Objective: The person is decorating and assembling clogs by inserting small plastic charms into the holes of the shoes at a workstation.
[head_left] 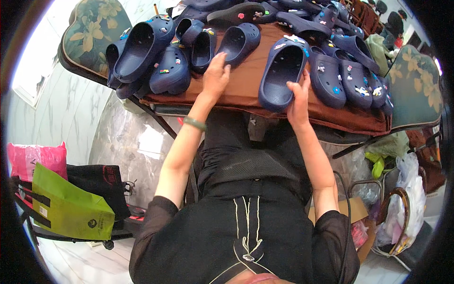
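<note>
A navy foam clog (283, 73) decorated with small coloured charms lies near the front edge of a table covered with a brown cloth (246, 87), its open heel end pointing toward the person. The right hand (299, 97) grips the clog's heel rim, fingers curled over the edge. The left hand (215, 73) rests flat and open on the cloth, holding nothing, its fingertips just beside a smaller navy clog (239, 42). A green bangle (195, 123) circles the left wrist. More navy clogs with charms crowd the table: a heap (151, 52) to the left and a row (350, 78) to the right. On the pale marble floor to the person's left stand a lime green bag (71, 208) and a pink bag (35, 158).
</note>
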Demonstrator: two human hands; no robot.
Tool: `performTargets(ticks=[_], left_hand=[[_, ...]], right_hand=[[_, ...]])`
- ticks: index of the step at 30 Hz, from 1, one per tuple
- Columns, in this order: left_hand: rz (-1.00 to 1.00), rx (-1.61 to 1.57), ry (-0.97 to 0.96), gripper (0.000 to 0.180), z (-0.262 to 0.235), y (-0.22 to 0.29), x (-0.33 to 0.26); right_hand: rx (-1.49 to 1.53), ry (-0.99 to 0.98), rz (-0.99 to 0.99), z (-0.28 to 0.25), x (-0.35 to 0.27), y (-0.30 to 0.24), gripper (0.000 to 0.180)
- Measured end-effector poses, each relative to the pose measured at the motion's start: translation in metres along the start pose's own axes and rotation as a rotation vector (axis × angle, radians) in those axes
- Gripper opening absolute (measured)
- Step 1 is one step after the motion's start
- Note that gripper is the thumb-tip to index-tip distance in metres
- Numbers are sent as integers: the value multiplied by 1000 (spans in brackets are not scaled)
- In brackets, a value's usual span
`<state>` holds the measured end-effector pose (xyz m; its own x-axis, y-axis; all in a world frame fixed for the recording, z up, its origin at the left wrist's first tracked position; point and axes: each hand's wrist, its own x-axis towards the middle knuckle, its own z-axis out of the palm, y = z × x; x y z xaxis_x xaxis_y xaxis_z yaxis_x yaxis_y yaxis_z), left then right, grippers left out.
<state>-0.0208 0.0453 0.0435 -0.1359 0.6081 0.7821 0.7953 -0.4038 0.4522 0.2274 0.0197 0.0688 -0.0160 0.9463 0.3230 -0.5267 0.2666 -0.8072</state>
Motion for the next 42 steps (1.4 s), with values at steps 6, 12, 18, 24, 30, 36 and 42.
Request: performTargets(ticks=[6,12,18,24,30,36,42], left_hand=[[-52,177,-366,33,26,-35,9],[-32,141,-345,17,-34,15,-36],[-197,17,-258,16,-109,33,-73],[52,177,-255,30,-82,32,-29],[-588,-324,-464,39,14,25,30],[-673,-802,-365,15,22,15,-1],[-781,-1026,-248,30,-14,60,-35]], right_hand=[[-89,56,93,-9,75,13,72],[124,-106,280,-40,151,39,35],[-135,-185,228,-33,196,73,66],[-1438,-248,41,-65,191,86,35],[-1826,-544,61,-52,122,30,42],[-1544,-532,-387,-89,112,53,28],[-1485,-267,-636,-87,106,54,29]])
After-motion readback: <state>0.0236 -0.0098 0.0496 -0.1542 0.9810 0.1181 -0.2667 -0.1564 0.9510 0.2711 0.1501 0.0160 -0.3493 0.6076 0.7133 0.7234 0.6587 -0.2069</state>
